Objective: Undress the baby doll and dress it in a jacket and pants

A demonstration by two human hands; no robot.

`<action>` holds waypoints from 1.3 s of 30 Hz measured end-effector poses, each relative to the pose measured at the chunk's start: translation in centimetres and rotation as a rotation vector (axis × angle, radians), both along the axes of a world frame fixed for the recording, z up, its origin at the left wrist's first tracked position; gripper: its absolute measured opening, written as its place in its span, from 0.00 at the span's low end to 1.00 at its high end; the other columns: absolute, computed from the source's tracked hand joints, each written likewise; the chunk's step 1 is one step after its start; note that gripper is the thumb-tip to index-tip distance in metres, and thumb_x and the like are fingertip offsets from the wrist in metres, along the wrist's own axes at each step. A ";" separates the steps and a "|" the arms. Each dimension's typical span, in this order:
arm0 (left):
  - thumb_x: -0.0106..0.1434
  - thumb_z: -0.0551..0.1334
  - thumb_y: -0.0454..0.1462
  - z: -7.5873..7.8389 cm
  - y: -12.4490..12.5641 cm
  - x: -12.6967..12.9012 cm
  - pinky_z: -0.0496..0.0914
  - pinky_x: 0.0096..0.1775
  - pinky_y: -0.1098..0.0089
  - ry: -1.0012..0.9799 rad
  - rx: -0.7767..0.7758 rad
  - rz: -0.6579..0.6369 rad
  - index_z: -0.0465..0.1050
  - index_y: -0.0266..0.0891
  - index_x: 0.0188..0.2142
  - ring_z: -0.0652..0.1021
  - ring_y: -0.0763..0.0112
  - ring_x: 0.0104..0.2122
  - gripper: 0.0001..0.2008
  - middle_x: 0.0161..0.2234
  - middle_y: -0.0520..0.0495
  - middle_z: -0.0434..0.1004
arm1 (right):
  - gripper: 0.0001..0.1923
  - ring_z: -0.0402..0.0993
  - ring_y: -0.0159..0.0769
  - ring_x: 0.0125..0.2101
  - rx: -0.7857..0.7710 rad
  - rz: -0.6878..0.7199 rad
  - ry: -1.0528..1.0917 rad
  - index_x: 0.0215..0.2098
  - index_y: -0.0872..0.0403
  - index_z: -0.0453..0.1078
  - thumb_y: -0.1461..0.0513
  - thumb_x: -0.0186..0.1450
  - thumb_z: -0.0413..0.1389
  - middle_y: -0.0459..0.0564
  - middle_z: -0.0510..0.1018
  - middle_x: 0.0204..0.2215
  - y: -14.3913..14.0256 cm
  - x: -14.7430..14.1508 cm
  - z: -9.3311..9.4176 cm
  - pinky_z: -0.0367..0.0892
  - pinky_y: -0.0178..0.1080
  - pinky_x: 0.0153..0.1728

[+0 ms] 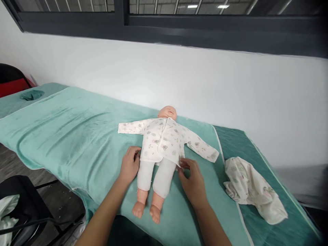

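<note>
White wall (230, 89) fills the back, dark window frame (179, 30) along the top. Below it a long padded table (282, 218) under a teal towel (64, 133), running from left back to right front; the towel stops short of the right end, where a darker teal cover shows. A round face hole (32, 95) sits at the table's far left end. Black chair (23, 205) at lower left with something white on it, too blurred to name. Red-and-black seat (10, 82) at far left behind the table.

Doll (160, 150) lies on its back mid-towel, head toward the wall, feet toward the camera, arms spread out to both sides. It wears a white printed shirt (164, 140) and plain white pants (156, 174); bare feet stick out at the near end.

Crumpled printed cloth (252, 189) lies on the darker cover to the doll's right, well apart from it.

Left hand (129, 165) rests flat beside the doll's hip, fingers loosely curled, touching the shirt hem at the waist; not clamped on anything that I can see. Right hand (192, 177) is at the other hip, fingertips (185, 163) together, pinching the lower shirt edge. Both forearms come in from the bottom edge, one on each side of the doll's legs.
</note>
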State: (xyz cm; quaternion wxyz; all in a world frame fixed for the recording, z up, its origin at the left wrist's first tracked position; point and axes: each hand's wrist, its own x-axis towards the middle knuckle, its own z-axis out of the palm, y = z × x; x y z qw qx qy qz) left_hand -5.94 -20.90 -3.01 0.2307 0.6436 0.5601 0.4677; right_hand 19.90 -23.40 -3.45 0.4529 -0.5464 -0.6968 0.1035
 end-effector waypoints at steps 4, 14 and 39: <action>0.64 0.54 0.29 -0.2 -1.4 -0.2 0.71 0.49 0.64 0.044 0.021 -0.040 0.70 0.44 0.47 0.75 0.66 0.45 0.14 0.44 0.47 0.74 | 0.06 0.69 0.37 0.35 -0.070 -0.025 0.007 0.40 0.50 0.66 0.65 0.65 0.52 0.48 0.71 0.36 0.1 0.1 0.1 0.69 0.43 0.38; 0.63 0.61 0.34 0.0 -1.8 0.6 0.67 0.52 0.57 0.212 -0.060 -0.042 0.65 0.43 0.56 0.77 0.61 0.48 0.21 0.53 0.43 0.74 | 0.03 0.62 0.34 0.27 -0.152 -0.153 0.101 0.30 0.50 0.62 0.65 0.59 0.52 0.44 0.66 0.29 -0.4 0.7 0.3 0.60 0.39 0.29; 0.65 0.57 0.36 -0.3 -1.6 1.3 0.69 0.55 0.62 -0.397 -0.056 0.054 0.69 0.41 0.47 0.75 0.65 0.54 0.11 0.52 0.42 0.75 | 0.21 0.67 0.47 0.56 -0.135 -0.165 0.429 0.47 0.51 0.67 0.65 0.54 0.54 0.57 0.68 0.56 0.1 2.3 -1.2 0.69 0.52 0.51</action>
